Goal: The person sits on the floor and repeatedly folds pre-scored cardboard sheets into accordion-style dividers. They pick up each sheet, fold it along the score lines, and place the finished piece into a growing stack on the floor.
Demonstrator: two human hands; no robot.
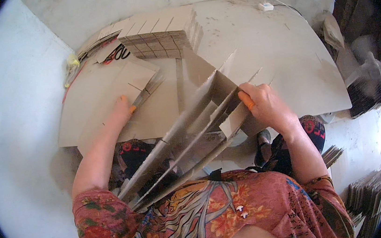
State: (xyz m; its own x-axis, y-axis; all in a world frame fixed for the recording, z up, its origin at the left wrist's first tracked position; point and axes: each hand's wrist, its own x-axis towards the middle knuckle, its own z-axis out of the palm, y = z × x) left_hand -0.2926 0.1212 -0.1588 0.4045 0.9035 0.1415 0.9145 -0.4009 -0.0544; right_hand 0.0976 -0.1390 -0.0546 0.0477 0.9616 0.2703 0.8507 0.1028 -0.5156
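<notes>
My right hand (266, 105) grips the upper right end of a cardboard divider (195, 123), several long panels crossed by shorter ones. It slants down to my lap and rests near my shirt. My left hand (123, 108) is closed on a few slotted cardboard pieces (146, 92) at the left of the table. They blur slightly at their far right end. Orange coverings show on fingers of both hands. Under the left-hand pieces lies a flat cardboard sheet (133, 73).
A tall stack of slotted cardboard pieces (157, 35) stands at the back of the table (275, 39). Black-handled scissors (119, 53) lie beside it. A white power socket (265, 6) sits at the back edge. More cardboard stacks (373, 197) stand on the floor at right.
</notes>
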